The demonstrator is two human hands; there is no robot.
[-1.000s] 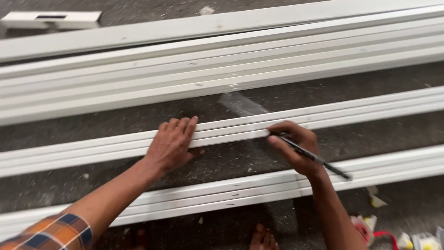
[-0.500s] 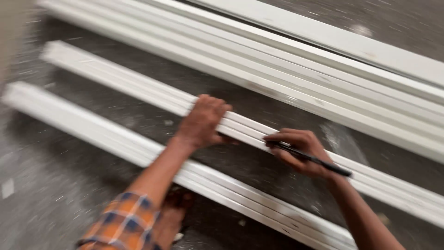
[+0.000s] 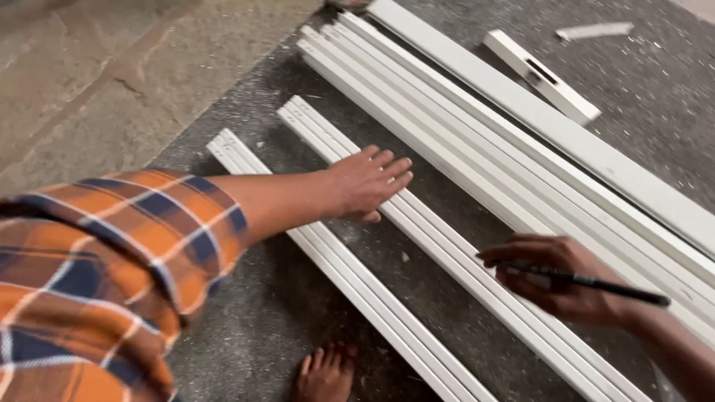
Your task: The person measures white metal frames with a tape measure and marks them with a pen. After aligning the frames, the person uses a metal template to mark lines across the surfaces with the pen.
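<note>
My left hand [image 3: 366, 184] lies flat, fingers together and stretched out, on a long white ridged profile strip [image 3: 436, 242] that runs diagonally across the grey mat. My right hand [image 3: 560, 279] rests on the same strip further along and holds a black pen [image 3: 596, 281] with its tip pointing toward the strip. My left sleeve is orange and blue plaid.
A second white strip [image 3: 357, 275] lies nearer me, parallel to the first. A bundle of longer white profiles [image 3: 521, 149] lies beyond, with a short white offcut [image 3: 540, 74] past it. A bare foot [image 3: 324, 376] shows at the bottom. Concrete floor [image 3: 112, 82] borders the mat on the left.
The view has swung left, so the strips now run diagonally. My left hand has slid along the strip away from my right hand, which still holds the pen.
</note>
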